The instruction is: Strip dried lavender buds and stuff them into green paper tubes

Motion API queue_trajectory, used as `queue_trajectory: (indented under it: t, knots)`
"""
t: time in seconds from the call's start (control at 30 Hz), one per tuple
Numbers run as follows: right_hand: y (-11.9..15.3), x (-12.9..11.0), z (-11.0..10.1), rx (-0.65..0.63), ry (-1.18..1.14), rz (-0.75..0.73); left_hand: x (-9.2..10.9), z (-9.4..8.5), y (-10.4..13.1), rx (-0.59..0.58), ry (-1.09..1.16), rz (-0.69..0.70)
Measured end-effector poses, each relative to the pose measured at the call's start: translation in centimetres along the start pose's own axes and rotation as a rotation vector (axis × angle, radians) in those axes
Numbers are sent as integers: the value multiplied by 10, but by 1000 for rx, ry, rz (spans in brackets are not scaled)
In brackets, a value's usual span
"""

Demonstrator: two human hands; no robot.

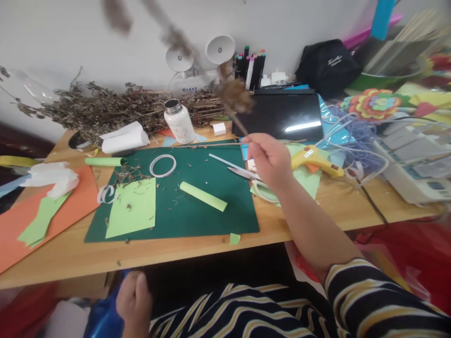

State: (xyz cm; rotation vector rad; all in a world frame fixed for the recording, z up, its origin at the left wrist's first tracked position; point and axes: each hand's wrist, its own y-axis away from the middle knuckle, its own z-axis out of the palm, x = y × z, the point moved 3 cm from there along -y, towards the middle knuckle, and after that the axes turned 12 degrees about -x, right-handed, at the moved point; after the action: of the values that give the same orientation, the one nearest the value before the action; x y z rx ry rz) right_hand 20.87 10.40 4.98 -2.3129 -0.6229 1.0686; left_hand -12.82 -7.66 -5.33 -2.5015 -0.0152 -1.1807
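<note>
My right hand (pixel 266 157) is closed around the lower end of a dried plant stem (pixel 239 124), raised over the table. Its withered brown heads reach up and to the left, blurred toward the top. Low at the table's front edge, my left hand (pixel 134 298) is curled into a fist, with nothing showing in it. A green cutting mat (pixel 197 220) lies below the stem. On it are a rolled light-green paper tube (pixel 203 196), a light-green paper sheet (pixel 132 211), a tape roll (pixel 162 165) and another thin dried stem (pixel 207 145). Scissors (pixel 243 173) lie beneath my right hand.
A heap of dried plants (pixel 116 108) lies along the wall behind a white bottle (pixel 179 124). At right are a yellow glue gun (pixel 315 159), a black laptop-like panel (pixel 282 112) and tangled cables. Orange paper (pixel 84 188) and white tissue (pixel 52 178) lie at left.
</note>
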Motion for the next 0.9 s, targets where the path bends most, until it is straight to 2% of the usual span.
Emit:
queue_trajectory:
  t: [0.07,0.1,0.13,0.23,0.3,0.4,0.47,0.53,0.6,0.67,0.77,0.9]
  knots:
    - [4,-12,13,-149,86,-106,27,8,-6,-48,62,250]
    - [7,-17,20,-203,111,-158,42,16,-13,-123,100,345]
    - [11,-22,27,-244,125,-206,55,26,-23,-196,119,383]
    - [21,-32,46,-343,141,-320,83,60,-62,-373,312,243]
    - [26,-36,57,-421,162,-376,93,83,-86,-423,531,180]
    - [30,-38,68,-577,196,-407,98,102,-110,-337,724,147]
    - [28,-35,70,-649,213,-376,95,104,-119,-230,785,127]
    - [24,-30,67,-636,228,-314,87,100,-125,-61,823,87]
    - [21,-22,61,-570,242,-243,78,93,-129,117,839,27]
    - [18,-15,57,-531,252,-179,70,89,-131,226,840,-5]
    - [18,-7,59,-595,229,-119,66,87,-130,256,833,11]
    - [18,-5,65,-697,177,-108,70,86,-124,286,770,114]
